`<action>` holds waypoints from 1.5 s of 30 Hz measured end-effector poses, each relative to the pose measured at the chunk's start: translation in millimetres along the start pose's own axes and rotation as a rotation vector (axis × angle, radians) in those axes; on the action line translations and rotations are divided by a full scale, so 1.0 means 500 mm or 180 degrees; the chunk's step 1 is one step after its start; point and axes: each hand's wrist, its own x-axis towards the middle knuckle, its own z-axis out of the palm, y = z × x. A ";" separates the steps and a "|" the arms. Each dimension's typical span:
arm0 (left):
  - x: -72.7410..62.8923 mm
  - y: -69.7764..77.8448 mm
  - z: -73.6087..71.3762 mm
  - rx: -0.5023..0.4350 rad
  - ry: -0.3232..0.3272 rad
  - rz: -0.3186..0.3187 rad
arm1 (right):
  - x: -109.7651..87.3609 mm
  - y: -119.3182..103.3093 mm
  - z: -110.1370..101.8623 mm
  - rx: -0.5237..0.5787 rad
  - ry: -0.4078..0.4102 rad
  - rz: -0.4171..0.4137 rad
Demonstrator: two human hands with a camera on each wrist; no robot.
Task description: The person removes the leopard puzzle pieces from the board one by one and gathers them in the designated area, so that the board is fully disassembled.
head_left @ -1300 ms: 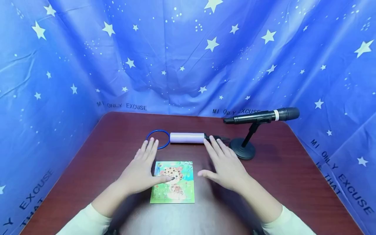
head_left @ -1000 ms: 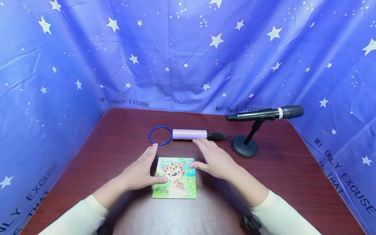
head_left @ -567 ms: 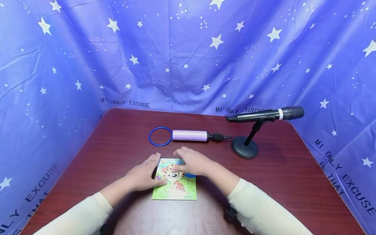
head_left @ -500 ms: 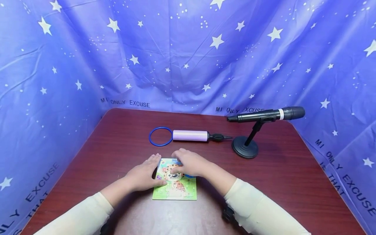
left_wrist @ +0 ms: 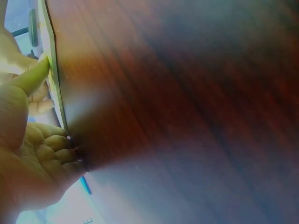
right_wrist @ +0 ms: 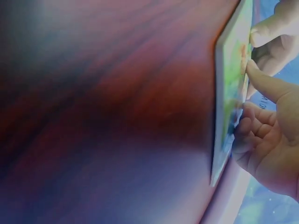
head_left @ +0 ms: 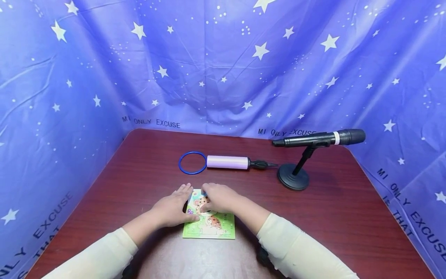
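Observation:
A square jigsaw puzzle (head_left: 209,232) with a cartoon spotted animal on a green and blue ground lies flat on the table in the head view. My left hand (head_left: 170,209) steadies its left side, fingers straight along the edge and thumb resting on its face. The left wrist view shows that thumb (left_wrist: 37,77) on the board and the fingertips down at the table. My right hand (head_left: 221,199) reaches over the upper right part, hiding it. In the right wrist view, its bent fingers (right_wrist: 254,123) and its thumb touch the puzzle's face (right_wrist: 231,70), spread apart.
Behind the puzzle lie a blue ring (head_left: 192,162) and a lilac hand pump (head_left: 228,162) with a black nozzle. At the right back, a black microphone (head_left: 313,138) rests on a round-based stand (head_left: 293,177). A starry blue curtain (head_left: 223,58) surrounds the brown table (head_left: 115,186).
Both hands have come down onto the puzzle. My right hand moved left from beside the puzzle to over its upper part, its fingers bending. The left hand settled against the left edge.

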 end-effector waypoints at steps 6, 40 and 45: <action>-0.001 0.000 -0.001 0.0019 -0.0033 -0.0054 | 0.014 -0.007 -0.005 0.0070 -0.0054 0.0001; 0.005 -0.002 0.000 -0.0008 -0.0081 -0.0034 | 0.035 0.021 0.002 0.1409 0.0427 -0.0104; 0.008 -0.002 0.002 0.0001 -0.0089 -0.0040 | 0.017 0.047 -0.022 0.1836 0.0418 -0.0142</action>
